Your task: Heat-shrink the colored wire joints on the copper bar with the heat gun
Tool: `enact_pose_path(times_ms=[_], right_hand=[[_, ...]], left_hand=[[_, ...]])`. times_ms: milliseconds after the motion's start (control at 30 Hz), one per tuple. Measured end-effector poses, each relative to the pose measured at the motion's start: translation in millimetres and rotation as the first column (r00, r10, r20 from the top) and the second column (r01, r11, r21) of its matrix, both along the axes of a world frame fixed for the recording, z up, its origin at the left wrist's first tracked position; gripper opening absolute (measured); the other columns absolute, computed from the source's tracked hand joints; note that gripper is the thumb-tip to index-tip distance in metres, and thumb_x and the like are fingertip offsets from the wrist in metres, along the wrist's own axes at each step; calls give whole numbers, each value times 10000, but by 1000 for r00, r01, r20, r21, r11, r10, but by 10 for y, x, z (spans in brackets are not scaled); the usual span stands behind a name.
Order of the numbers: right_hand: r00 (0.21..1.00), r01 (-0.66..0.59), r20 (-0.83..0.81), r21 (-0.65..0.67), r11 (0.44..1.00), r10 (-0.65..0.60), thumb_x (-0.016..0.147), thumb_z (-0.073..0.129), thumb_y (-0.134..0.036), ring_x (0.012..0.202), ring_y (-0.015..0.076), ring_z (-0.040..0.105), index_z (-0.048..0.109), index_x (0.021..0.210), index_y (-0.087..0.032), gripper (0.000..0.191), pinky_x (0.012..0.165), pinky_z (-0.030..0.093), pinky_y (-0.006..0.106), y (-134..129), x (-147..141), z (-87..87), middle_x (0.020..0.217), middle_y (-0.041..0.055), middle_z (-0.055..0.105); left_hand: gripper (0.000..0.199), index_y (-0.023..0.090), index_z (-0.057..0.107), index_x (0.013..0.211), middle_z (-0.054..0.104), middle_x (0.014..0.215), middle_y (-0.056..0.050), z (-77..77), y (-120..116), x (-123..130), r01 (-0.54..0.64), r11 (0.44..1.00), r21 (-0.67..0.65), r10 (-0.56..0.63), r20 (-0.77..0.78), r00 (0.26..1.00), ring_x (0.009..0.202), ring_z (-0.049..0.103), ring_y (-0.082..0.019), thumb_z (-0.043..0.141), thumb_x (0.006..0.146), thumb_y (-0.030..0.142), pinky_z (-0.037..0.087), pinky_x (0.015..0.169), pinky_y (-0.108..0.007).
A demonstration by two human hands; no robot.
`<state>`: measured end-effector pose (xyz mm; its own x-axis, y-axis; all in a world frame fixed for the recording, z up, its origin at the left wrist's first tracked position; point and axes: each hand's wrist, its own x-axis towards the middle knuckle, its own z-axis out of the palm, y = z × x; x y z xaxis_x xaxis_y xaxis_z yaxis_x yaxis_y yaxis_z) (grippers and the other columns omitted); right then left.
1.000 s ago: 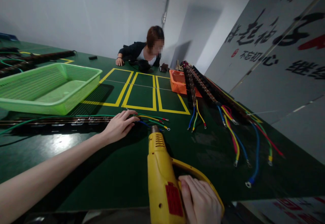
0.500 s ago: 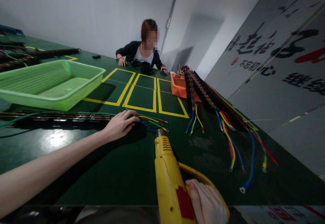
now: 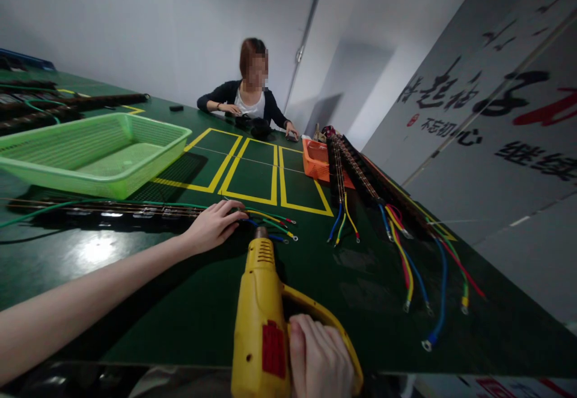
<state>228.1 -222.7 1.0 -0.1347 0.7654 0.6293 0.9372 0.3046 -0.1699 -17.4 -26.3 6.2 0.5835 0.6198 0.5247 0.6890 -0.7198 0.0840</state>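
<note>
While the right hand (image 3: 321, 356) grips the yellow heat gun (image 3: 258, 308) at bottom centre, the left hand (image 3: 217, 225) (whether pinching or merely resting, I cannot tell) lies over coloured wires (image 3: 278, 227) mid-frame.

Heat gun (image 3: 255, 308) shows smooth plastic, its nozzle (image 3: 261, 233) metal; worktop (image 3: 387, 338) is glossy; green basket (image 3: 119, 189) looks plastic; cable lugs (image 3: 295, 238) metallic.

Wire bundle (image 3: 130, 214) before the leftmost basket (image 3: 103, 185)
</note>
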Motion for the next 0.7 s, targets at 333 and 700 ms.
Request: enact_pose_path(times_ms=[333,700], right_hand=[[989,88,-121,-27,996,-90,957,300,-228,689,155,562,592,810,-205,327,740,296,308,37,-471,-67,764,5,646],[1000,14,2,-34,999,-14,971,288,-265,654,123,572,609,809,-215,363,699,315,278,55,-172,-32,732,-17,639]], left_hand=[[322,228,560,1165,472,1267,-88,-23,30,-10,6,1000,0,-6,17,1000,1088,480,-213,401,886,213,449,904,-383],[326,228,561,1179,472,1257,-98,-3,25,-15,21,1000,-14,-21,17,1000,1092,483,-208,398,898,217,448,924,-385]])
